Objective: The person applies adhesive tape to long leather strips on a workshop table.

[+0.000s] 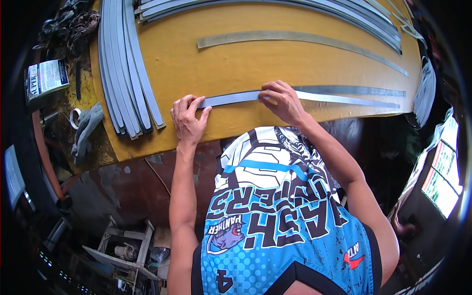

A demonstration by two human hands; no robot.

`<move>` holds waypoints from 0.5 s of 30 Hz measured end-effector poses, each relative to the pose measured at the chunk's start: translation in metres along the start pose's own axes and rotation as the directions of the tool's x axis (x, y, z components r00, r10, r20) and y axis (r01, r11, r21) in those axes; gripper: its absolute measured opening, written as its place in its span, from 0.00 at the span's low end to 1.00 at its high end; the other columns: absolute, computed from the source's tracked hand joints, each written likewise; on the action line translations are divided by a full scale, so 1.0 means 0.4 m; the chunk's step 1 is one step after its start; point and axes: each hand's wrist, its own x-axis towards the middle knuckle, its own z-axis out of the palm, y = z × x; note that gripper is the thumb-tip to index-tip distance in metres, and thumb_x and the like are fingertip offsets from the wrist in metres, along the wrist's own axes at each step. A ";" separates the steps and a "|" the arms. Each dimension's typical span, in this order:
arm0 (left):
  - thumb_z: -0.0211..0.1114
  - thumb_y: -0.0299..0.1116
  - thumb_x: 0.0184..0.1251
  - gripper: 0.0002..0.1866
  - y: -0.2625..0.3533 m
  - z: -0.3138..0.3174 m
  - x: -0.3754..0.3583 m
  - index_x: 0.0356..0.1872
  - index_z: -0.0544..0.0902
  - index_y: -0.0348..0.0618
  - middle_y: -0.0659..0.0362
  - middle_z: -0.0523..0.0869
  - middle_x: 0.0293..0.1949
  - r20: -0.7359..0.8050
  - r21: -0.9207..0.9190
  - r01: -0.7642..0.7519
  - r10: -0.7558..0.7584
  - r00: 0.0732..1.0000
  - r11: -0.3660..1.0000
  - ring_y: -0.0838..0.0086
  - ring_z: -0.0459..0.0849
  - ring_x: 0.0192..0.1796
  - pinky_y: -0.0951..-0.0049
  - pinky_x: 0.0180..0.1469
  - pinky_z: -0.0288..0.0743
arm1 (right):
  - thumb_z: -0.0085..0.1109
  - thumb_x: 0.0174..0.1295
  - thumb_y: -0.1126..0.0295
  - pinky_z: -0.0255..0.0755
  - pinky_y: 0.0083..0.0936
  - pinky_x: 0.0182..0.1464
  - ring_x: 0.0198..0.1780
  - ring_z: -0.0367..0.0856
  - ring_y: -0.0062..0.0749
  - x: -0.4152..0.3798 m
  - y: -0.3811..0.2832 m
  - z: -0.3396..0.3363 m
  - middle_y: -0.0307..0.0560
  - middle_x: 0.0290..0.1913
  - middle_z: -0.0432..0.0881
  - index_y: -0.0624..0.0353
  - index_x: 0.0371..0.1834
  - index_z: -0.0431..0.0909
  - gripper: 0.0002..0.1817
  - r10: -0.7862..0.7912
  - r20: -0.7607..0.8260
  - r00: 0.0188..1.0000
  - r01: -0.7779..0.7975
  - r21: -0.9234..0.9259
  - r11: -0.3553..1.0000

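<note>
A long light grey strip (231,100) lies across the yellow table near its front edge, over a darker strip (349,90) that shows behind it toward the right. My left hand (189,118) pinches the left end of the light strip between thumb and fingers. Farther right, my right hand (281,101) is closed on the same strip, its fingertips pressed together on it. Beyond the right hand the light strip runs on, separated from the dark one by a narrow gap.
Bundled grey strips (123,69) lie at the table's left, with more strips (275,7) along the back. A brown strip (295,36) lies between. At the left are a labelled packet (47,78), a tape roll (75,118) and a grey cloth (87,130).
</note>
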 end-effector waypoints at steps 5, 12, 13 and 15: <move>0.76 0.37 0.52 0.17 -0.001 0.003 -0.001 0.44 0.88 0.46 0.60 0.80 0.46 -0.007 -0.033 0.024 -0.024 1.000 0.999 0.64 0.75 0.54 0.63 0.57 0.67 | 0.69 0.54 0.72 0.72 0.32 0.47 0.45 0.79 0.37 0.000 0.005 0.005 0.41 0.44 0.83 0.56 0.36 0.84 0.07 -0.029 -0.033 0.999 0.029 -0.004 1.000; 0.76 0.35 0.53 0.16 0.003 0.000 0.000 0.44 0.88 0.46 0.60 0.81 0.46 -0.016 -0.037 0.021 -0.022 1.000 0.999 0.64 0.76 0.51 0.63 0.58 0.68 | 0.69 0.54 0.73 0.71 0.32 0.49 0.46 0.78 0.35 -0.002 0.003 0.003 0.40 0.45 0.83 0.56 0.37 0.85 0.08 -0.032 -0.011 0.999 0.032 -0.034 0.999; 0.76 0.35 0.53 0.15 0.004 -0.001 0.000 0.43 0.88 0.46 0.60 0.81 0.46 -0.018 -0.043 0.026 -0.027 0.999 0.999 0.64 0.76 0.51 0.63 0.58 0.69 | 0.69 0.54 0.73 0.71 0.32 0.49 0.46 0.78 0.35 -0.003 0.002 0.004 0.40 0.45 0.83 0.56 0.37 0.85 0.08 -0.030 -0.011 0.999 0.030 -0.034 0.999; 0.76 0.35 0.53 0.15 0.005 -0.001 0.000 0.43 0.88 0.46 0.60 0.81 0.46 -0.019 -0.049 0.029 -0.030 0.999 0.998 0.63 0.76 0.52 0.63 0.57 0.69 | 0.68 0.54 0.73 0.71 0.32 0.51 0.48 0.78 0.35 -0.005 -0.001 0.007 0.40 0.46 0.83 0.56 0.38 0.85 0.08 -0.025 -0.019 1.000 0.023 -0.057 0.998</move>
